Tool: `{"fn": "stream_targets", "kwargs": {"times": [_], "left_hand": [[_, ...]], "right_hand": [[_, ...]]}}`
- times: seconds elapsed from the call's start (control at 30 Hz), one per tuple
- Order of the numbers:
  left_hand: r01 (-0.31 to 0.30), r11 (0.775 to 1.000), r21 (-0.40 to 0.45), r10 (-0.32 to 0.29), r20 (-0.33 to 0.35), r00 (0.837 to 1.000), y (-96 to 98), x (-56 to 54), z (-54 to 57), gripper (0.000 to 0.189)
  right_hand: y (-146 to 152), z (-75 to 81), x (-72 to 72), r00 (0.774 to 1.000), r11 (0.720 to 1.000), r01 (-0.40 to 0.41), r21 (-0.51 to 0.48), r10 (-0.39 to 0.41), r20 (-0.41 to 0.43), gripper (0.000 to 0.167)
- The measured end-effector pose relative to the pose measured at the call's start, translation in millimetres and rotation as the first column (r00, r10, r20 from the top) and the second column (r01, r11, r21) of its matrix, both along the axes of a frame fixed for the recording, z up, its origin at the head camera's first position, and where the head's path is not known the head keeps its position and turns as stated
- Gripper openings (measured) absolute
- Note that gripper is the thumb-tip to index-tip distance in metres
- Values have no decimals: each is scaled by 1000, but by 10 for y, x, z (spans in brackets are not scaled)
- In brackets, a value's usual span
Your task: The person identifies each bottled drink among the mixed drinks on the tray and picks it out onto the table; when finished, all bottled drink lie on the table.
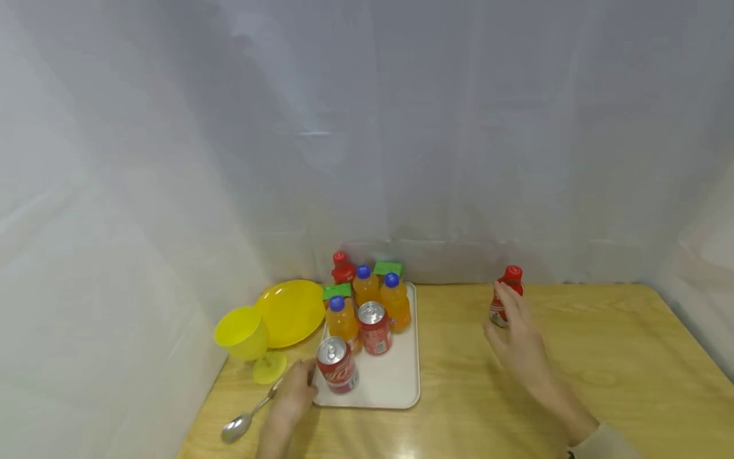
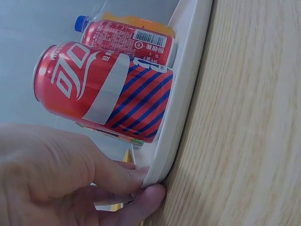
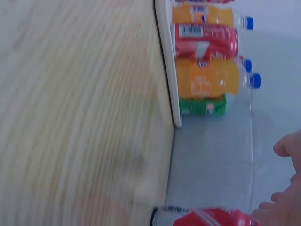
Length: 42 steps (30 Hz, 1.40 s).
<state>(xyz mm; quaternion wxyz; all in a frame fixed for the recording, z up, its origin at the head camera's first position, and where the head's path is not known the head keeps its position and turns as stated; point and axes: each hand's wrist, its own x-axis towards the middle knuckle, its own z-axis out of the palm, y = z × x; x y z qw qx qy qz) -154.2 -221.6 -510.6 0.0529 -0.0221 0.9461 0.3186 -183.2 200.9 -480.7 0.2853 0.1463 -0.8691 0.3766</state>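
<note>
My left hand [image 1: 294, 390] pinches the front left corner of a white tray [image 1: 395, 386], thumb over the rim and fingers under it in the left wrist view. Closest to that hand on the tray stands a red cola can [image 2: 101, 92], with a second red can [image 1: 375, 338] behind it. Three orange drink bottles [image 1: 395, 307] with blue caps stand around the cans. At the right, my right hand [image 1: 523, 349] has its thumb and fingers spread beside an upright red bottle [image 1: 497, 312]. The fingers partly cover the bottle in the head view.
Green-topped boxes [image 1: 388, 268] and another red bottle [image 1: 342, 268] stand at the back of the tray. Left of it are a yellow plate [image 1: 289, 315], a yellow goblet [image 1: 243, 335] and a metal spoon [image 1: 237, 427]. Pale sheeting [image 1: 459, 159] borders the wooden table [image 1: 459, 408].
</note>
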Motion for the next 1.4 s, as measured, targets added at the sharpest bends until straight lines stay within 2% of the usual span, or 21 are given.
{"fn": "stream_targets", "kwargs": {"times": [0.1, 0.2, 0.37, 0.57, 0.8, 0.9, 1.07, 1.27, 1.4], "left_hand": [[5, 1000, 11, -5, -8, 1000, 2, 2, 20, 61], [2, 1000, 17, -2, -4, 1000, 4, 1, 26, 62], [-2, 1000, 13, 2, -27, 1000, -5, -7, 15, 62], [-5, 1000, -11, 4, -60, 998, -13, -10, 32, 58], [20, 999, -38, -23, -96, 995, 20, -18, 47, 57], [21, 999, -44, -26, -109, 994, 43, -9, 62, 58], [12, 999, -40, -16, -92, 996, 50, 3, 66, 58], [-7, 1000, -30, 5, -58, 998, 36, 21, 49, 60], [-7, 1000, -18, 6, -60, 998, 28, 36, 17, 60]], "right_hand": [[-138, -26, 9, 994, 997, -73, 27, 71, 86, 85], [-259, -76, -50, 980, 990, -136, 20, 132, 147, 82], [-443, -124, -198, 957, 978, -205, -27, 206, 206, 80], [-702, -112, -410, 930, 963, -265, -48, 268, 250, 87], [-959, -107, -569, 892, 955, -279, -100, 297, 342, 94], [-1019, -117, -605, 885, 953, -279, -115, 301, 354, 92], [-1091, -115, -635, 873, 951, -283, -126, 309, 377, 87], [-1199, -144, -665, 846, 943, -281, -177, 330, 419, 84], [-1297, -157, -709, 841, 934, -274, -231, 349, 414, 81]]}}
